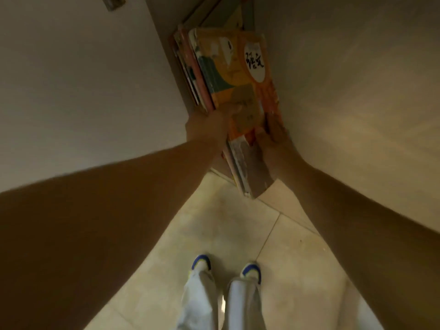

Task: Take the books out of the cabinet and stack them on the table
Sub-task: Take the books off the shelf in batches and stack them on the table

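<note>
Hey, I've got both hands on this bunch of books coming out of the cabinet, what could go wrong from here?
1. The stack of books is uneven, with spines fanned out on the left, and your left hand and right hand grip only its near end, so thinner ones may slide out.
2. Anything dropped would likely land on the tiled floor near your shoes.
3. The gap between the cabinet panels looks tight, so corners may catch.

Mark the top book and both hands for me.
Top book (234, 75): head view, on its orange cover.
Left hand (206, 126): head view, on the back of the hand.
Right hand (273, 141): head view, on the knuckles.
</note>
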